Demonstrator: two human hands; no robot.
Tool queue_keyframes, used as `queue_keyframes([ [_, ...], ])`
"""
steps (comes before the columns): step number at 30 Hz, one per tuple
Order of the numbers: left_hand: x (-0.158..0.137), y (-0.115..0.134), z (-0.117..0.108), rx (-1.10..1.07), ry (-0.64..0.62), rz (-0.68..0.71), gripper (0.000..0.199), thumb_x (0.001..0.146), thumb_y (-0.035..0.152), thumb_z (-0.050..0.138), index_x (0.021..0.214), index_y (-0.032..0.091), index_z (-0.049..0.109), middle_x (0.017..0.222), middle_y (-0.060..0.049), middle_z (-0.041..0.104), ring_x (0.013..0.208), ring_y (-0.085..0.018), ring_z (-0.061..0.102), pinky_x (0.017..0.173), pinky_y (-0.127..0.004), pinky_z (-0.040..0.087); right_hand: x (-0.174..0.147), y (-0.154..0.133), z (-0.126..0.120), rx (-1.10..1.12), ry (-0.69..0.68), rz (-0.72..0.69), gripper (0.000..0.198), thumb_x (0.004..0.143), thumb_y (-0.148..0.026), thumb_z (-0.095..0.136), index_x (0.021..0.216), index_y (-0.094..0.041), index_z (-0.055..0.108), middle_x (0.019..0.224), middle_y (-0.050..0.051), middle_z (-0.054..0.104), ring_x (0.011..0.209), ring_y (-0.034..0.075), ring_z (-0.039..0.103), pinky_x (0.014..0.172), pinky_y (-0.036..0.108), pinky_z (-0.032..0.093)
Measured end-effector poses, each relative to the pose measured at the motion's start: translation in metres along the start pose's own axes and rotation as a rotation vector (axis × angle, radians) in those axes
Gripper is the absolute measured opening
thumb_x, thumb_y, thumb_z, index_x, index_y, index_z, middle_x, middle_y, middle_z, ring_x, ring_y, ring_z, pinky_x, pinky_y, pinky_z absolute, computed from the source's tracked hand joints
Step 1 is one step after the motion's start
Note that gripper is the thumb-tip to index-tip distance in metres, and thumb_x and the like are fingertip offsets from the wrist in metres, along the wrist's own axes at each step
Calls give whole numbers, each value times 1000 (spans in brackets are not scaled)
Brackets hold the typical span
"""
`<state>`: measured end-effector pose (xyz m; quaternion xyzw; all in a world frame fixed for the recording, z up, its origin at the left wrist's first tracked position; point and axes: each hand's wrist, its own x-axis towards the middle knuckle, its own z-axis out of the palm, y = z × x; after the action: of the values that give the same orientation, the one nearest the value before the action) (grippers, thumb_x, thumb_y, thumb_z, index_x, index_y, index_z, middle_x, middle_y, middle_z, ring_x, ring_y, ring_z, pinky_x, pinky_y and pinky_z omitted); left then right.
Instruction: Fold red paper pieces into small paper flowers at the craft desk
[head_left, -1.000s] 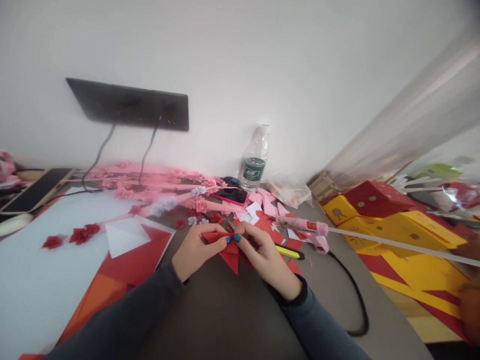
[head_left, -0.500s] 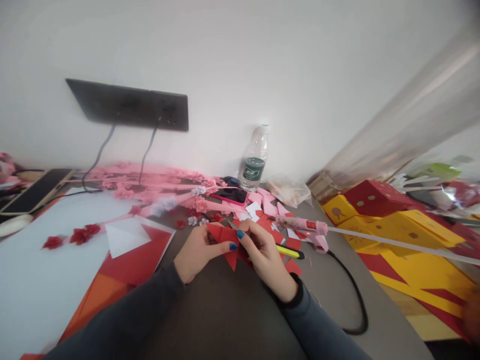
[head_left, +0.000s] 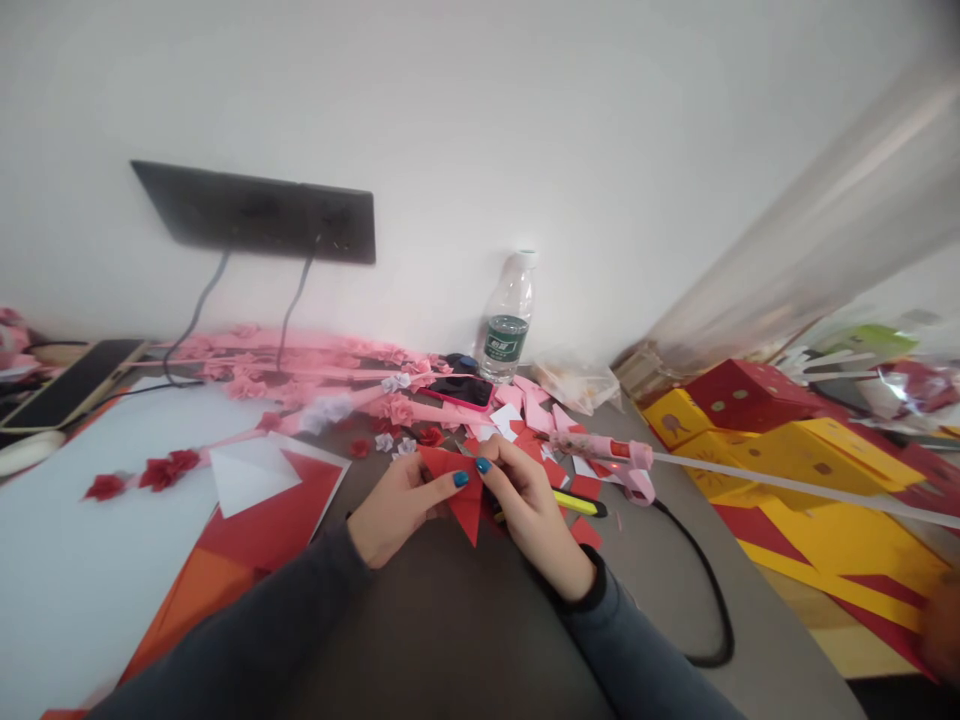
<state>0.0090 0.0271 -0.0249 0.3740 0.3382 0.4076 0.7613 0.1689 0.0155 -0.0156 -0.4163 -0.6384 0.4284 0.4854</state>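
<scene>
A folded piece of red paper (head_left: pixel 466 508) is pinched between my two hands over the grey table, one pointed corner hanging down. My left hand (head_left: pixel 397 505) grips its left side, thumb on top. At its right edge, my right hand (head_left: pixel 529 510) pinches with thumb and fingers; the fingertips behind the paper are hidden. A yellow utility knife (head_left: pixel 577 502) lies just right of my right hand. Beyond it rests a pink glue gun (head_left: pixel 600 450) with a white glue stick (head_left: pixel 787 484) sticking out of its back. Loose pink, red and white paper pieces (head_left: pixel 534 405) lie behind my hands.
Pink paper-flower branches (head_left: pixel 300 365) run along the wall. A water bottle (head_left: pixel 508 325) and a phone (head_left: pixel 465 391) stand and lie behind. Red and white sheets (head_left: pixel 277 510) are at left, yellow and red boxes (head_left: pixel 810 460) at right. A black cord (head_left: pixel 720 590) curves across the table's right side.
The red paper has turned slightly in my hands, its hanging point shifting a little right. My left thumb has moved slightly up and left. Both hands keep hold.
</scene>
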Motion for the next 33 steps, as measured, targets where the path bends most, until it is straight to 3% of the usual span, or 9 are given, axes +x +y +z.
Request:
queue_keyframes([
  [4,-1,2,-1,191,-12,61,44,65,51,82,79,12,70,66,-3,66,53,-10,55,50,-22,44,1,-1,-2,54,0,-1,28,94,-36,48,71,-22,42,68,-3,40,60,14,36,57,27,30],
  [9,-4,8,0,415,-20,144,48,73,59,71,63,13,64,51,-2,60,48,-10,53,49,-22,41,1,0,-2,94,-1,14,28,94,-37,49,71,-22,42,68,-3,40,60,14,36,57,27,30],
  [13,-4,7,-1,450,-51,100,51,73,63,68,72,12,65,54,-1,59,48,-10,51,48,-22,40,1,3,-4,123,-26,33,31,94,-41,49,71,-22,42,68,-4,38,60,13,33,56,27,28],
  [17,-5,5,-1,447,-74,135,44,78,56,67,80,12,66,57,2,55,52,-10,47,51,-22,40,1,3,-4,97,-79,50,34,94,-45,50,71,-22,43,66,-4,37,59,13,31,55,27,26],
  [21,-8,5,0,426,-125,214,31,83,44,65,80,13,69,74,-3,65,72,-15,57,72,-27,49,-1,-1,-2,91,-93,50,32,95,-42,49,72,-21,44,68,-3,38,61,13,33,57,27,27],
  [26,-10,5,-3,411,-231,268,23,83,35,63,91,14,70,81,-5,69,78,-19,62,78,-31,50,-2,-2,-3,121,-55,40,29,94,-38,50,71,-21,43,68,-3,37,62,14,32,58,28,27],
  [29,-9,6,-3,470,-261,323,21,85,32,58,87,14,69,76,-5,67,73,-18,60,74,-29,49,0,1,-4,169,-38,27,29,95,-37,49,71,-21,43,69,-4,37,61,13,32,57,27,27],
  [33,-10,7,-3,583,-239,305,28,86,32,52,66,14,62,61,-2,58,55,-12,50,55,-22,40,0,3,-6,198,-15,5,28,95,-36,50,72,-21,43,69,-4,38,60,13,32,57,27,27],
])
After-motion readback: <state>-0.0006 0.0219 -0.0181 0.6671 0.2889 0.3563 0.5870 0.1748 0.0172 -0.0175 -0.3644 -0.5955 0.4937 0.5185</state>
